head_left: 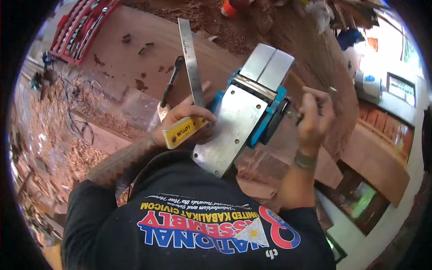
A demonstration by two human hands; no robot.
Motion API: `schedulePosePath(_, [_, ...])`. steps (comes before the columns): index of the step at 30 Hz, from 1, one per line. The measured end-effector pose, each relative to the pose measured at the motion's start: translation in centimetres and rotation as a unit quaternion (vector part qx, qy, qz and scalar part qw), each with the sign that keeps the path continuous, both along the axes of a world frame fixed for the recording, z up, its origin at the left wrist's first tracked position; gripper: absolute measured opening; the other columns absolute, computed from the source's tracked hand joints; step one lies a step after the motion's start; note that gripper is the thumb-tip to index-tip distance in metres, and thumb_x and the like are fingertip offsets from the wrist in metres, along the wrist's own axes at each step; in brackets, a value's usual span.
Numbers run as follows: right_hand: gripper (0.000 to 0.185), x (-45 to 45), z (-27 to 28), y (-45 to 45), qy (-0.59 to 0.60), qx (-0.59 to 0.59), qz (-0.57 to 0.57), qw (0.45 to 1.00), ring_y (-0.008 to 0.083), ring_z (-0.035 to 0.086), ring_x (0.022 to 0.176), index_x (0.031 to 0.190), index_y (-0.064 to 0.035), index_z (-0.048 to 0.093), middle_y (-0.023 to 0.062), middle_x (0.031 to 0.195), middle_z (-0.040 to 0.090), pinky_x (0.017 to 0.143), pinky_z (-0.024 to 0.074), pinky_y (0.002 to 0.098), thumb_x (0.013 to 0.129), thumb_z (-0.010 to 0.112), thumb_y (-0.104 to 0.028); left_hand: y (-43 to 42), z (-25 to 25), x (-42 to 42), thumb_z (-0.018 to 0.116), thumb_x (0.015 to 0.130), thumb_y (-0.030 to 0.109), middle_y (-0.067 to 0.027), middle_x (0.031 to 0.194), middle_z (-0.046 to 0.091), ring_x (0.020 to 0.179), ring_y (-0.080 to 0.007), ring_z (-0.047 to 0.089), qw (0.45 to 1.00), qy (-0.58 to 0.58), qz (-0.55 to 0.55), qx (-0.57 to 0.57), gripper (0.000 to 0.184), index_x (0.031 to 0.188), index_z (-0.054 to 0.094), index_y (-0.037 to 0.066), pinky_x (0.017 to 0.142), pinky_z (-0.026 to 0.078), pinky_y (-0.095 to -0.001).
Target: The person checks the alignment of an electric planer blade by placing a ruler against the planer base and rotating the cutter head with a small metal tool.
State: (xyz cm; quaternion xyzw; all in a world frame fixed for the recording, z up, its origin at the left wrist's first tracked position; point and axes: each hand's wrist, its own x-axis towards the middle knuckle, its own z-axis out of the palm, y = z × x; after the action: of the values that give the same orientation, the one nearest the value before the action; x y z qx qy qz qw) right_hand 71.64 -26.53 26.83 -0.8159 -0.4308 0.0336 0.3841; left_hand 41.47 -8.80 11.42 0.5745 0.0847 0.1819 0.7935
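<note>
A blue electric hand planer (pixel 227 123) lies upside down against my body, its flat metal sole and blade slot facing up. My left hand (pixel 186 114) is closed round a try square (pixel 182 132) with a yellow LOTUS handle and a steel ruler blade pointing away from me. Its fingers reach to the planer's left side, partly hidden. On the planer's right, my right hand (pixel 316 118) is raised apart from it with curled fingers. A small metal tip shows beyond them; what they hold is mostly hidden.
A dark-handled tool (pixel 172 78) lies on the wooden board (pixel 148 33) ahead, with small dark pieces farther off. At the far left is a red socket set case (pixel 81 31). Wood shavings (pixel 90 155) and a cable (pixel 81 128) lie at left; an orange object (pixel 228 9) stands at the back.
</note>
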Motion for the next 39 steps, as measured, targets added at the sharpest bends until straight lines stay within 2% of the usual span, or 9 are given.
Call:
schedulePosePath(2, [0.018, -0.5, 4.0, 2.6, 0.137, 0.029, -0.004, 0.990, 0.0161, 0.066, 0.081, 0.114, -0.0022, 0.078, 0.0043, 0.086, 0.069, 0.074, 0.0538, 0.0334, 0.109, 0.063, -0.011, 0.0, 1.1, 0.1, 0.087, 0.094, 0.003, -0.0253, 0.173, 0.042, 0.166, -0.0339, 0.034, 0.999, 0.013, -0.011, -0.044, 0.035, 0.125, 0.077, 0.015, 0.128, 0.036, -0.0438])
schedulePosePath(5, [0.023, -0.9, 5.9, 7.8, 0.095, 0.020, 0.119, 0.988, 0.0165, 0.066, 0.076, 0.115, -0.0050, 0.080, 0.0025, 0.085, 0.072, 0.071, 0.0544, 0.0336, 0.113, 0.065, -0.023, -0.6, 2.0, 0.2, 0.085, 0.097, 0.006, -0.0233, 0.167, 0.051, 0.162, -0.0328, 0.041, 0.996, 0.017, -0.006, -0.082, 0.034, 0.127, 0.070, 0.012, 0.126, 0.038, -0.0434])
schedulePosePath(10, [0.039, -0.9, 1.2, 14.1, 0.121, -0.181, 0.175, 0.960, 0.0237, 0.067, 0.070, 0.105, -0.0018, 0.079, 0.0125, 0.083, 0.076, 0.066, 0.0529, 0.0397, 0.111, 0.069, -0.040, -1.2, 1.8, 0.6, 0.085, 0.098, 0.007, -0.0210, 0.155, 0.062, 0.158, -0.0319, 0.047, 0.998, -0.008, 0.029, -0.053, 0.024, 0.118, 0.071, 0.010, 0.126, 0.039, -0.0448])
schedulePosePath(14, [0.042, -2.4, 0.0, 15.9, 0.054, -0.205, 0.224, 0.951, 0.0390, 0.066, 0.067, 0.097, 0.0003, 0.075, 0.0209, 0.077, 0.068, 0.066, 0.0520, 0.0442, 0.111, 0.069, -0.038, -2.8, 0.3, 0.8, 0.088, 0.095, 0.008, -0.0128, 0.131, 0.072, 0.152, -0.0315, 0.054, 0.997, -0.025, 0.068, -0.040, 0.025, 0.112, 0.070, 0.009, 0.127, 0.039, -0.0472])
schedulePosePath(18, [0.041, -1.9, -1.9, 15.7, 0.017, -0.203, 0.258, 0.945, 0.0408, 0.068, 0.070, 0.096, 0.0000, 0.075, 0.0208, 0.077, 0.069, 0.067, 0.0529, 0.0449, 0.111, 0.069, -0.038, -2.9, -0.1, 1.0, 0.090, 0.094, 0.009, -0.0076, 0.115, 0.074, 0.146, -0.0317, 0.060, 0.996, -0.035, 0.076, -0.013, 0.026, 0.110, 0.069, 0.010, 0.127, 0.040, -0.0488])
schedulePosePath(26, [0.043, -1.5, -1.7, 16.7, -0.018, -0.227, 0.327, 0.917, 0.0422, 0.071, 0.072, 0.098, 0.0000, 0.075, 0.0221, 0.079, 0.071, 0.065, 0.0542, 0.0449, 0.110, 0.070, -0.041, -2.8, 0.3, 1.0, 0.089, 0.093, 0.008, -0.0076, 0.111, 0.073, 0.145, -0.0307, 0.061, 0.996, -0.027, 0.081, 0.007, 0.024, 0.105, 0.069, 0.010, 0.126, 0.043, -0.0500])
schedulePosePath(32, [0.043, -3.4, 0.1, 17.1, 0.049, -0.146, 0.262, 0.953, 0.0490, 0.070, 0.076, 0.097, -0.0016, 0.074, 0.0246, 0.077, 0.070, 0.066, 0.0535, 0.0525, 0.112, 0.066, -0.041, -2.7, 1.1, 0.8, 0.088, 0.094, 0.005, -0.0060, 0.108, 0.071, 0.141, -0.0295, 0.062, 0.997, -0.038, 0.069, -0.026, 0.022, 0.104, 0.069, 0.011, 0.129, 0.038, -0.0512])
schedulePosePath(36, [0.046, -2.4, -2.5, 16.8, -0.056, -0.183, 0.343, 0.920, 0.0388, 0.076, 0.073, 0.096, -0.0018, 0.074, 0.0179, 0.075, 0.073, 0.066, 0.0562, 0.0448, 0.113, 0.065, -0.043, -2.7, 1.3, 0.9, 0.087, 0.094, 0.005, -0.0060, 0.107, 0.071, 0.143, -0.0293, 0.060, 0.997, -0.036, 0.070, -0.015, 0.022, 0.105, 0.069, 0.011, 0.129, 0.037, -0.0508])
schedulePosePath(39, [0.047, -3.1, -0.2, 17.4, 0.018, -0.155, 0.269, 0.951, 0.0365, 0.077, 0.074, 0.095, -0.0016, 0.074, 0.0163, 0.075, 0.074, 0.068, 0.0571, 0.0445, 0.113, 0.064, -0.044, -2.8, 1.3, 0.6, 0.088, 0.094, 0.005, -0.0068, 0.107, 0.072, 0.147, -0.0303, 0.058, 0.997, -0.022, 0.069, -0.024, 0.023, 0.105, 0.069, 0.011, 0.128, 0.038, -0.0493])
